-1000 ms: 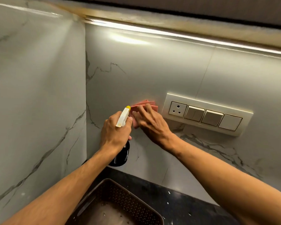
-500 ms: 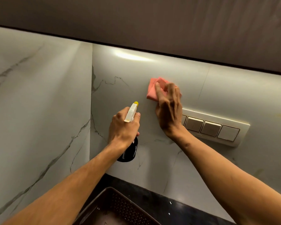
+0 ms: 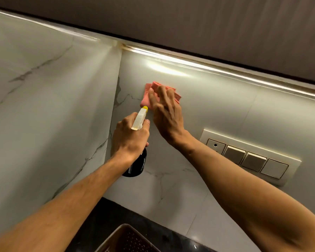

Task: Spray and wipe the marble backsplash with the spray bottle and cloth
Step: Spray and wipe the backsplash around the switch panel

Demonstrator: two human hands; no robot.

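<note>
A glossy white marble backsplash (image 3: 216, 106) with thin grey veins is running along two walls meeting in a corner. A crumpled pink cloth (image 3: 147, 98) is lying flat against the back wall, high up and just right of that corner, the right hand (image 3: 166, 113) pressing it there with spread fingers. A black spray bottle (image 3: 136, 166) with a white trigger head and yellow nozzle tip is sitting roughly upright just below the cloth, the left hand (image 3: 129, 139) gripping its neck.

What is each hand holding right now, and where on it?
Left hand grips the bottle at its neck. Right hand presses the cloth flat against the backsplash.
</note>
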